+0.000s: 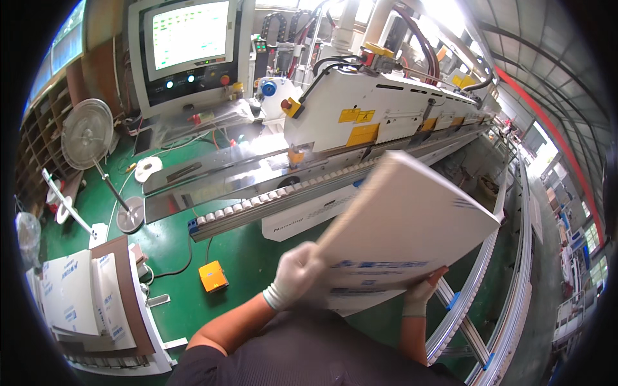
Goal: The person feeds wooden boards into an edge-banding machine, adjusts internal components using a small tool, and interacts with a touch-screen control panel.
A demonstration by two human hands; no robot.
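A large pale flat panel (405, 225) with blue printing is tilted up in front of me, its far end raised toward the machine. My left hand (298, 273), in a white glove, is closed around the panel's left edge near its lower corner. At the lower right edge, my right hand (425, 291) grips the panel from beneath. Its glove leaves the fingertips bare, and part of that hand is hidden by the panel. Beyond the panel runs a row of white rollers (257, 201) along the front of a long white machine (367, 109).
A control screen (190, 35) stands at the back left. Stacked panels (71, 289) lie on a brown-topped pile at lower left. An orange foot pedal box (213, 276) sits on the green floor. A metal roller track (473, 289) curves along my right. A round stand (131, 215) is at left.
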